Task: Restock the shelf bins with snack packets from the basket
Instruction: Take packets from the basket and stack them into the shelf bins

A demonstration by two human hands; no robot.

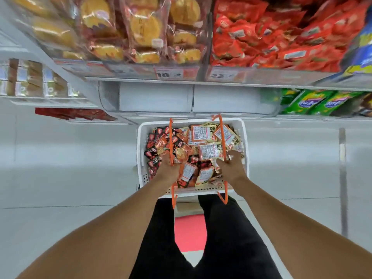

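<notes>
Both grips down inside the basket: left hand buried among the snack packets near the basket's left side, fingers curled into the pile beside the left orange handle; right hand near the right wall, fingers curled round a pale packet close to the right orange handle. Exactly how many packets in either grip: cannot tell.

Shelf unit across the far side, stacked in tiers. On the upper tier, a left bin of clear bags of yellow round cakes, beside it a right bin heaped with red packets, price tags along the front edge. On the lower tier, straight behind the basket, two clear plastic bins; at the right end, green packets. Far left, a side shelf of brown boxed goods, under it a row of dark red packets.

White basket on the pale floor, just in front of the shelf's lower edge, filled with small snack packets: black-and-red ones toward the left, pale orange-labelled ones toward the far right corner.

Black trouser legs at the near edge, pink patch between them.
</notes>
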